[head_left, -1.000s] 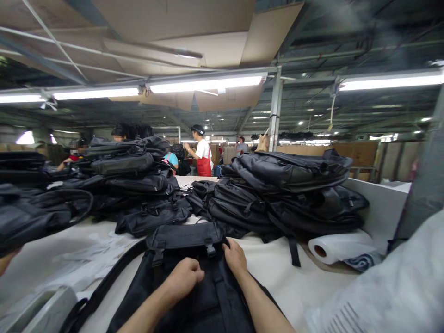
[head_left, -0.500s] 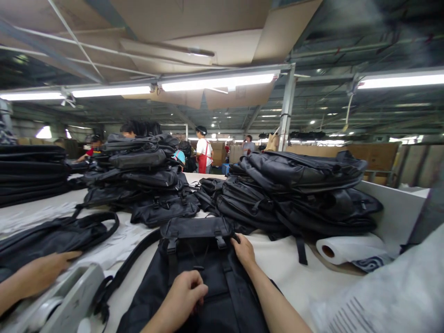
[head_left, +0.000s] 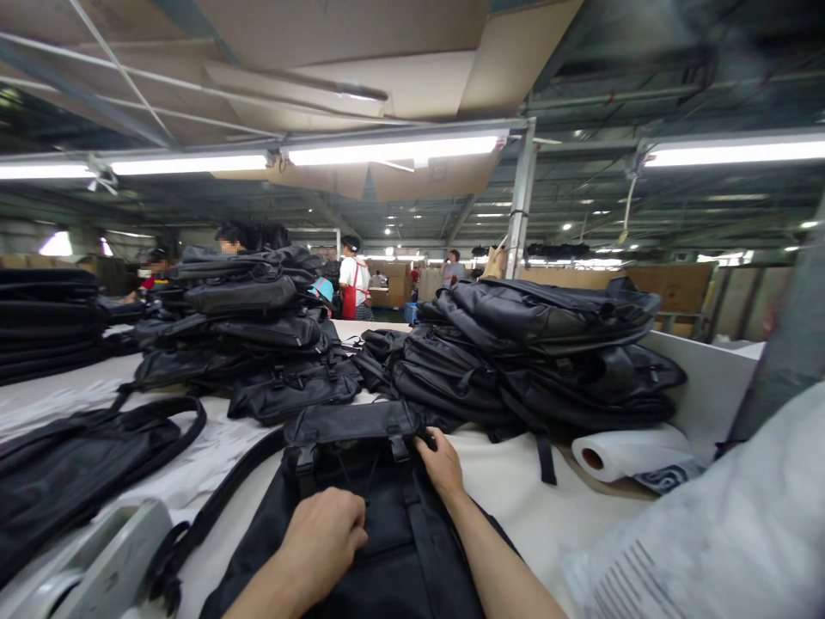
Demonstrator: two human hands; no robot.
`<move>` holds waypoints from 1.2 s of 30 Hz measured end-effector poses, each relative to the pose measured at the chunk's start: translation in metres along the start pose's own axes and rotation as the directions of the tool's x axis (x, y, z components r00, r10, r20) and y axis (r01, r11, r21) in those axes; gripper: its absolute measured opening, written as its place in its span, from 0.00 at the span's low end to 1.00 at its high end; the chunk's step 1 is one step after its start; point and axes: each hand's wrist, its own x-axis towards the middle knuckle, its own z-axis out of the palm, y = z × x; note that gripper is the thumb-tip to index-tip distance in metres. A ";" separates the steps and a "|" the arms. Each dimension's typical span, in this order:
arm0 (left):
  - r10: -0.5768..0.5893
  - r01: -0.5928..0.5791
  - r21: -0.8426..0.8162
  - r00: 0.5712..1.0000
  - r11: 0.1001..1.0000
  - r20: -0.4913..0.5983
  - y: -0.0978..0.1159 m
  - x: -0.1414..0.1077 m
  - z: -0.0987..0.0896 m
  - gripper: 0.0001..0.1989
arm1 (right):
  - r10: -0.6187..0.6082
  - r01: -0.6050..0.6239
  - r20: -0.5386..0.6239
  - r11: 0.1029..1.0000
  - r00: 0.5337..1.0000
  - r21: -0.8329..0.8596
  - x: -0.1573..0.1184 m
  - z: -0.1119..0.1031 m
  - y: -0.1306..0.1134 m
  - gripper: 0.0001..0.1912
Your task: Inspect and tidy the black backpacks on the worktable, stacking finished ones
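Tube lights (head_left: 400, 151) are blown out white up top, roof (head_left: 728, 107) pretty dim upper right, edges kinda stretched.

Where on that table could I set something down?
Off-white tabletop lies bare right of the handled black backpack, hemmed by stacked black backpacks, a white brown-cored roll and a white plastic sack. The left is crowded: flat black bag, thin white strips, grey boxy device.
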 end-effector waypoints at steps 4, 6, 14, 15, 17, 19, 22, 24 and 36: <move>0.001 0.021 0.158 0.991 0.987 -0.137 0.000 0.030 -0.011 0.11 | -0.001 0.001 0.005 1.000 1.000 0.029 0.005 -0.001 0.001 0.28; -0.028 0.057 0.141 0.979 0.988 -0.202 -0.003 0.047 -0.007 0.13 | -0.005 0.004 0.026 1.000 1.000 0.028 0.009 -0.001 0.003 0.29; -0.195 0.208 0.065 0.966 0.976 -0.171 -0.010 0.085 0.041 0.16 | -0.008 0.013 0.053 0.996 0.999 -0.093 0.017 -0.001 0.003 0.20; -0.199 0.209 0.041 0.965 0.977 -0.172 -0.013 0.086 0.043 0.14 | -0.022 0.026 0.041 0.995 0.999 -0.097 0.016 0.000 0.003 0.19; -0.151 0.142 -0.063 0.973 0.988 -0.174 -0.021 0.086 0.045 0.07 | -0.061 0.062 0.020 0.993 0.998 -0.095 0.017 0.000 0.003 0.16; -0.068 0.024 -0.291 0.987 0.956 -0.145 -0.033 0.083 0.045 0.04 | -0.103 0.103 0.004 0.990 0.995 -0.093 0.018 0.000 0.002 0.14; -0.033 -0.012 -0.756 0.998 0.655 -0.044 -0.050 0.075 0.045 0.04 | -0.158 0.159 0.020 0.982 0.987 -0.100 0.023 0.003 0.000 0.13; -0.057 0.027 -0.896 0.998 0.444 0.001 -0.056 0.068 0.046 0.09 | -0.170 0.176 0.060 0.977 0.984 -0.117 0.027 0.006 -0.002 0.11; 0.146 0.081 -0.787 0.966 0.612 0.213 -0.054 0.049 0.046 0.09 | -0.064 0.085 0.071 0.936 0.995 -0.341 0.024 0.016 -0.003 0.13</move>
